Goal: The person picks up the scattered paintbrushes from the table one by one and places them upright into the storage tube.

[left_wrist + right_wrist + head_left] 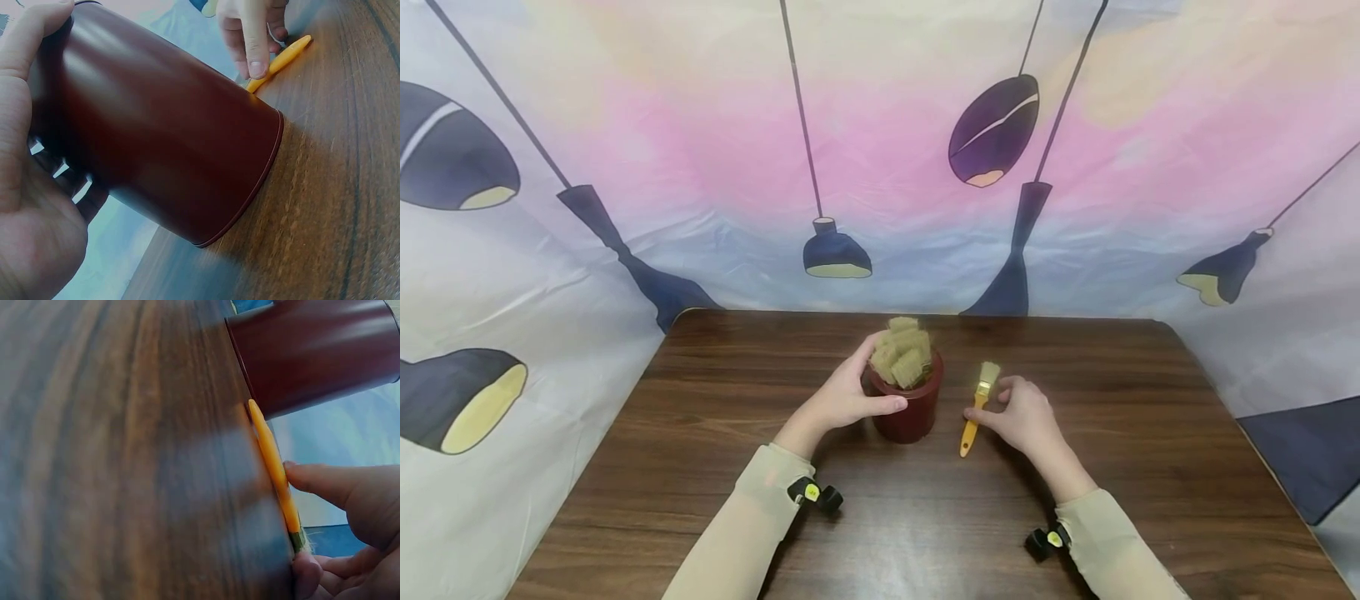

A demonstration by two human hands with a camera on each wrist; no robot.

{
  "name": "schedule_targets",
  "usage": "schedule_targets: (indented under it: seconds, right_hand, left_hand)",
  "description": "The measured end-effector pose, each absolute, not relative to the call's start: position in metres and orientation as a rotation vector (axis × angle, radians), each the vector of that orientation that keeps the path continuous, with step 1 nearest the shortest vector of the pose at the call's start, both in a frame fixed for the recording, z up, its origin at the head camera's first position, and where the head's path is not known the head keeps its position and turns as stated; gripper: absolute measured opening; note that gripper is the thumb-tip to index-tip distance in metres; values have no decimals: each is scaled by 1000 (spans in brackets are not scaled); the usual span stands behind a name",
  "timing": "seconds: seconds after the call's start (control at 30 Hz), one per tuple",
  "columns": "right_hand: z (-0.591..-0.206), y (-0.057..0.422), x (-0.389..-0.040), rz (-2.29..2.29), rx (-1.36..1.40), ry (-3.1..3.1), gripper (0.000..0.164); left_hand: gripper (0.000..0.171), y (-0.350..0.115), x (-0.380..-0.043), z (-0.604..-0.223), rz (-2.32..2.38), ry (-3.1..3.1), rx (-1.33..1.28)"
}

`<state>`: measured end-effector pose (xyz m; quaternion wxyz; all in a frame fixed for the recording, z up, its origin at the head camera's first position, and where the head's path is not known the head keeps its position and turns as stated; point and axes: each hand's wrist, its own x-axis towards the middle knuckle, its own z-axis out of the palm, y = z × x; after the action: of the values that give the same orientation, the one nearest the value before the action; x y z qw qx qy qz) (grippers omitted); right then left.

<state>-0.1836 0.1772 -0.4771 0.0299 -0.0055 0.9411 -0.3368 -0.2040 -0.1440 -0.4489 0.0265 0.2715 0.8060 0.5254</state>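
A dark red cylindrical pot (904, 421) stands upright on the wooden table, with several pale brush heads (904, 354) sticking out of its top, bristles up. My left hand (846, 392) grips it near the rim, thumb across the front and fingers round the far side. To the right of the pot lies a paintbrush (971, 433) with a yellow-orange handle and pale bristles pointing away. My right hand (1022, 417) is at this brush, thumb tip against the handle and index finger close to the ferrule, the two spread apart.
The brown wood-grain table (715, 433) extends around both hands. A cloth backdrop (700, 167) printed with dark hanging lamps stands behind it and along the sides. A small black camera (829, 498) is strapped to the left wrist, another (1041, 543) to the right.
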Motion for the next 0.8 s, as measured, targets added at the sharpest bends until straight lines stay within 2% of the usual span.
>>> schedule_targets:
  seconds: [0.33,0.8]
  right_hand:
    - [-476,194,-189,-1013,-64,2907,45]
    - [-479,205,-195,-1079,-70,2890,32]
  left_hand:
    - [98,-143,-204,-447,1640,2472,859]
    - [95,-144,-205,-449,1653,2453,867]
